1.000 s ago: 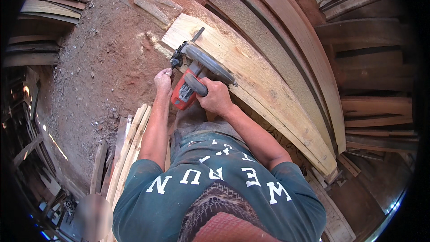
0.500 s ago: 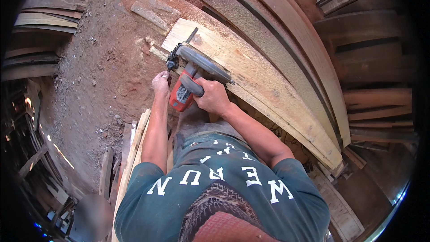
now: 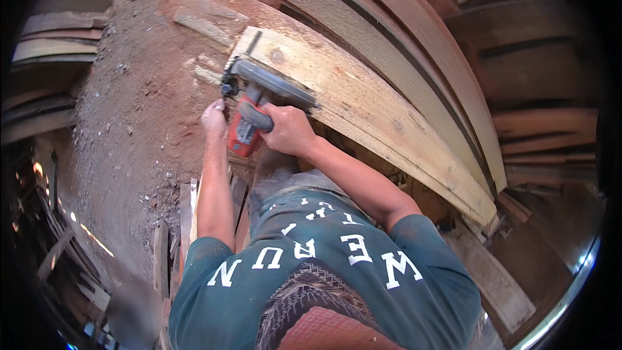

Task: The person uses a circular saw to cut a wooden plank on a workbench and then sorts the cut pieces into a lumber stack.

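Red sawdust covers the ground point(image 3: 129, 110) of a timber yard, with dark planks point(image 3: 414, 45) stacked along the far and right sides. A pale board point(image 3: 363, 107) lies slanted across them, its near end by the sawdust. On that end sits a saw point(image 3: 259, 100), grey guard over the board, red body hanging off its near edge. The right hand point(image 3: 288, 131) wraps closed around the handle; the left hand point(image 3: 214, 120) is at the saw's left side, fingers curled, though whether it grips the tool cannot be told. The blade is hidden under the guard, and the person's shirt point(image 3: 324, 272) covers the lower board. Compared with a second ago, the saw sits nearer the board's end and the arms reach further out.
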The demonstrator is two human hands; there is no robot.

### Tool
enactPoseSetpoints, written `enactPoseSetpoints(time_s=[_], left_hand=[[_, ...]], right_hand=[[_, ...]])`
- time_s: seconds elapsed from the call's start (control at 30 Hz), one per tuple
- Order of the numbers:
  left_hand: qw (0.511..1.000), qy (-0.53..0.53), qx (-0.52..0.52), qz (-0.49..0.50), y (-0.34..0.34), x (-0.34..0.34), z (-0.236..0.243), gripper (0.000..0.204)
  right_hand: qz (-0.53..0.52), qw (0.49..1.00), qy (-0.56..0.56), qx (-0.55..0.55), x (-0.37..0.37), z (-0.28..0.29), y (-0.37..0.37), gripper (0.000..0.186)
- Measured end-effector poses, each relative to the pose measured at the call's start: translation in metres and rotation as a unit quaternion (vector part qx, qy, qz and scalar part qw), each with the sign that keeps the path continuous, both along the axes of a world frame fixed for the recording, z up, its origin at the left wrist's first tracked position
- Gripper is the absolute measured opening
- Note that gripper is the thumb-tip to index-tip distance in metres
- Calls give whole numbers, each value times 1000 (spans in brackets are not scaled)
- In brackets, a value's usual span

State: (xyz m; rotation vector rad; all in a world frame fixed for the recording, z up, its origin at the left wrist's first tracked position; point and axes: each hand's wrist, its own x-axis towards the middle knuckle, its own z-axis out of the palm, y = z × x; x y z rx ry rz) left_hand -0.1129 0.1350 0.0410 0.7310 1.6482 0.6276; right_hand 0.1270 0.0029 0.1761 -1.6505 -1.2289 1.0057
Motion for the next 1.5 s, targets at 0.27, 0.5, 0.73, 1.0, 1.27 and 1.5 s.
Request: enactPoseSetpoints(time_s=[0.27,0.5,0.73,1.0,1.27,1.5], left_hand=[[997,-62,-17,32,39,-34,4,15],[993,-101,-56,24,55,-58,-14,30],[991,-115,-52,33,66,-54,-5,16],[986,-156,-34,37,78,-51,10,15],[994,-94,32,44,44,19,71,19],[961,-221,-132,104,-158,87,6,45]], right_hand=[[5,1000,7,16,-20,2,31,24],[12,1000,13,2,-20,6,44,24],[25,999,17,-14,-24,5,59,26],[25,1000,16,8,-16,12,75,27],[5,999,47,13,39,43,57,32],[12,996,54,66,109,105,53,24]])
